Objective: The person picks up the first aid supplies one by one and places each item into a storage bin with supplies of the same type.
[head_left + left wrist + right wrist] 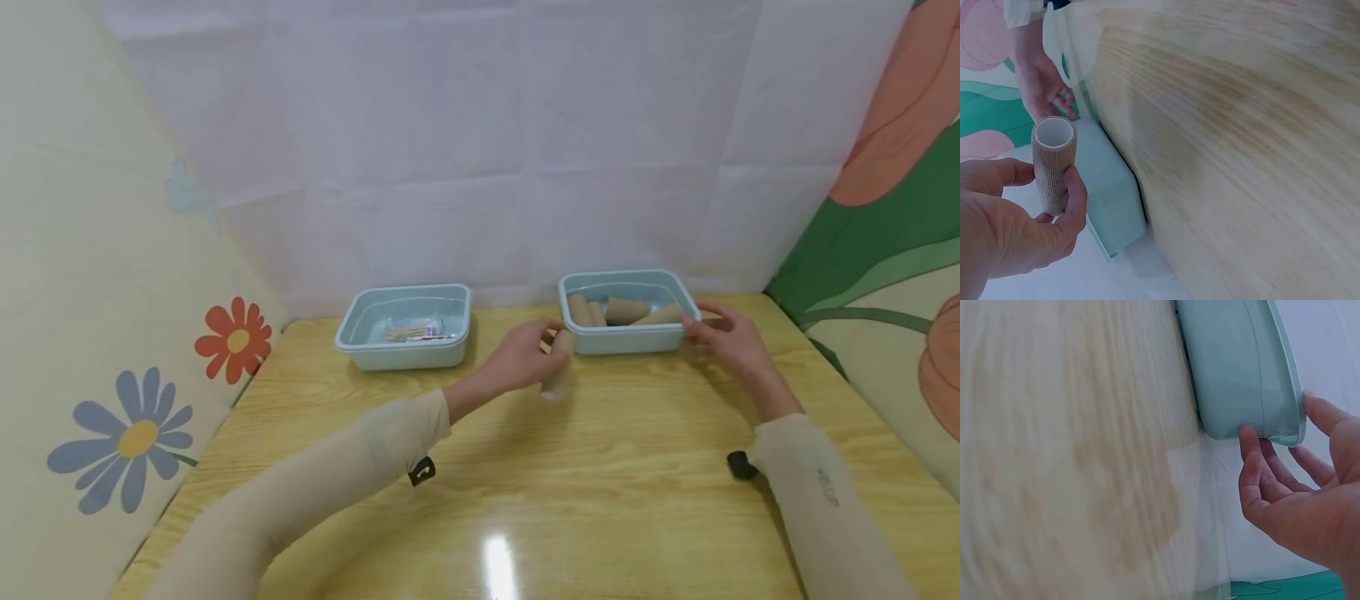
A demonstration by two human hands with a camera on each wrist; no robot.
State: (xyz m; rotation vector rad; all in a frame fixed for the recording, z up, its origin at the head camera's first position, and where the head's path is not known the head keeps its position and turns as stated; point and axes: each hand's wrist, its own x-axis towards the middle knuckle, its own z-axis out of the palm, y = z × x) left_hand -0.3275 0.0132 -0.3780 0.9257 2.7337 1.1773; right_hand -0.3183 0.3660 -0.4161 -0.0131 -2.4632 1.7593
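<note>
In my left hand (525, 357) is a tan cardboard tube (1054, 162), hollow, with a pale inside and a ribbed surface. Thumb and fingers pinch its sides, and it tilts just in front of the left corner of a light blue plastic bin (626, 340). Several similar tubes (626, 312) lie inside that bin. At the bin's right front corner, my right hand (731, 342) holds the edge, with thumb and fingertips at the rim and side wall (1235, 381).
A second light blue bin (408, 357) stands to the left, with thin brushes (420, 333) and small clear-packed items inside. Both bins stand on a wooden table (600, 467) near its back edge, before a white cloth (450, 150). Flower-patterned panels (135, 437) flank the table.
</note>
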